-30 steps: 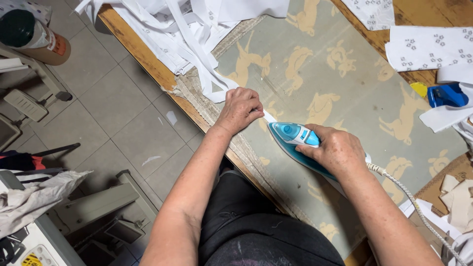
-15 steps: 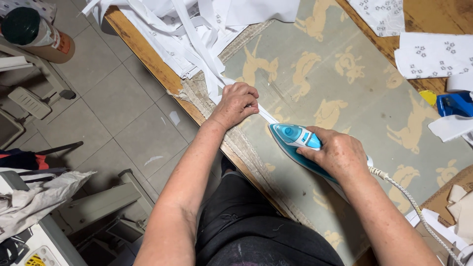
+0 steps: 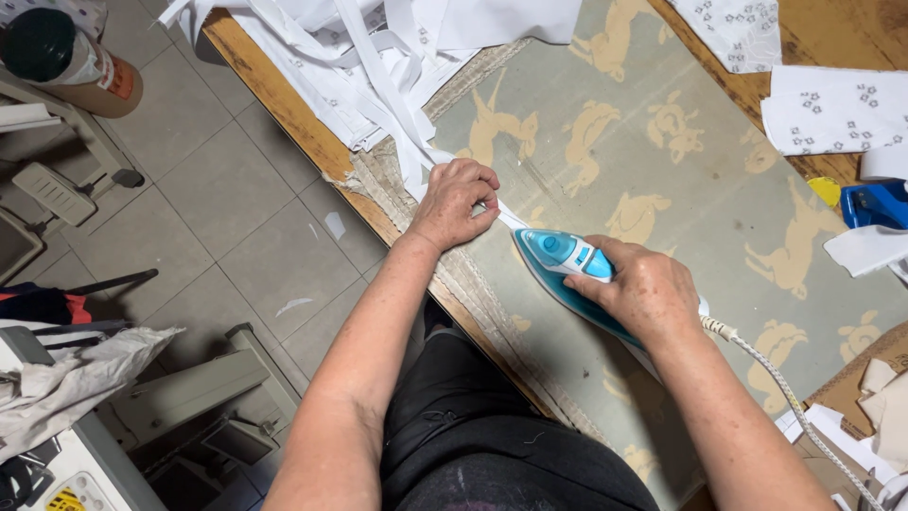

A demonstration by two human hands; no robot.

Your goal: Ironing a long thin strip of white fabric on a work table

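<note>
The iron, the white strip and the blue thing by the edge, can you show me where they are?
iron (image 3: 558, 254): head view, on its light blue nose.
white strip (image 3: 409, 142): head view, on the stretch above the left hand.
blue thing (image 3: 875, 202): head view, on its top face at the right edge.

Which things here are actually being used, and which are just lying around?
In use: blue iron under the right hand; white fabric strip pinched by the left hand; patterned ironing cover.

Lying about: printed fabric pieces, blue tool, cardboard, thread cone.
</note>
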